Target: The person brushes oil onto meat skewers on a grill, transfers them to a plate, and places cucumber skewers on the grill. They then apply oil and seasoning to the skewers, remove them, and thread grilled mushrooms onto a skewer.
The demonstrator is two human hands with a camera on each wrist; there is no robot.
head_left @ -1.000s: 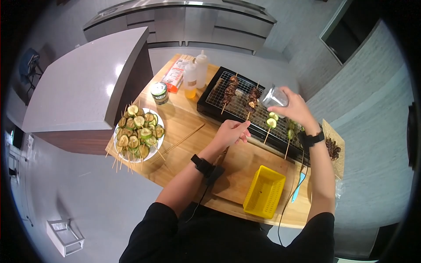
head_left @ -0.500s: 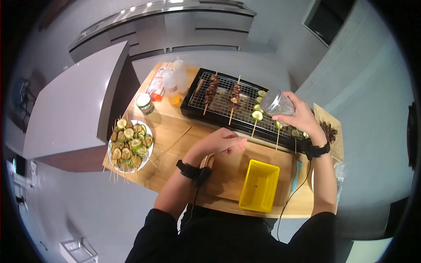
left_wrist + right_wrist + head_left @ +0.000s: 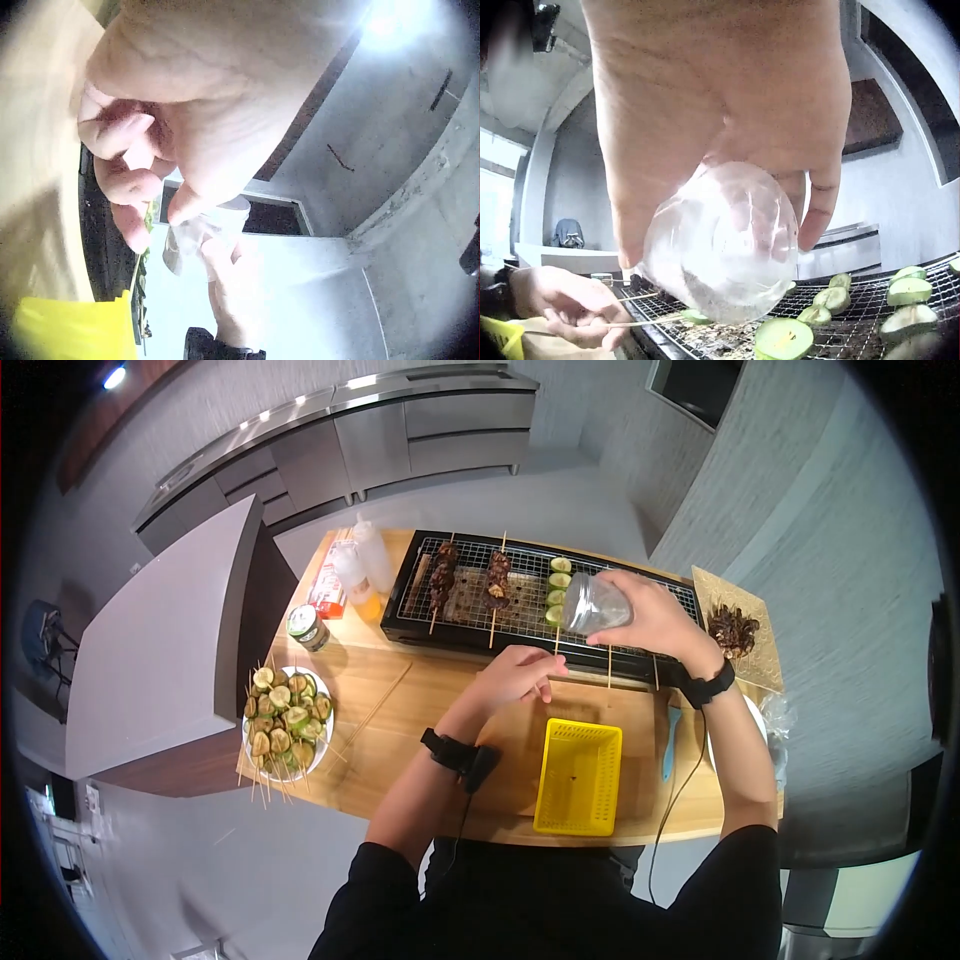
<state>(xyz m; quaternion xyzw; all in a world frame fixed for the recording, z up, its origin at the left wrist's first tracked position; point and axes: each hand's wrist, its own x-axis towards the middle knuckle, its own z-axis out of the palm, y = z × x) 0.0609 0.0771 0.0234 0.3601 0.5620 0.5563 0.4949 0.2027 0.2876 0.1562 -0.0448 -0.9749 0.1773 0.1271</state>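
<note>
Clear jar (image 3: 597, 603) sits in the right hand (image 3: 650, 615), whose fingers and thumb grasp its sides from above, holding it tilted above the grill (image 3: 470, 643), beside the skewer of green slices (image 3: 559, 582). It should be light enough for one hand, with stiff, smooth walls that could turn slippery under oily or damp skin; whether it is glass or plastic I cannot tell, so treating it as breakable seems wise. The best hold is probably around the body towards the base, as here, keeping the fingers off the far end and farther from the heat of the grill, if it is lit. Lower and to its left, the left hand (image 3: 518, 675) is relaxed, fingers loosely curled and thumb apart from them, with nothing plainly in its grasp; whether a fingertip touches the stick of that skewer I cannot tell. The thin stick would be best taken at its bare near end. Beyond the left hand lie two dark skewers (image 3: 498, 575) on the grill; nearer the body, between the forearms, stands the yellow basket (image 3: 578, 785), and well to the left hand's left, a plate (image 3: 329, 732) bears more skewers.
</note>
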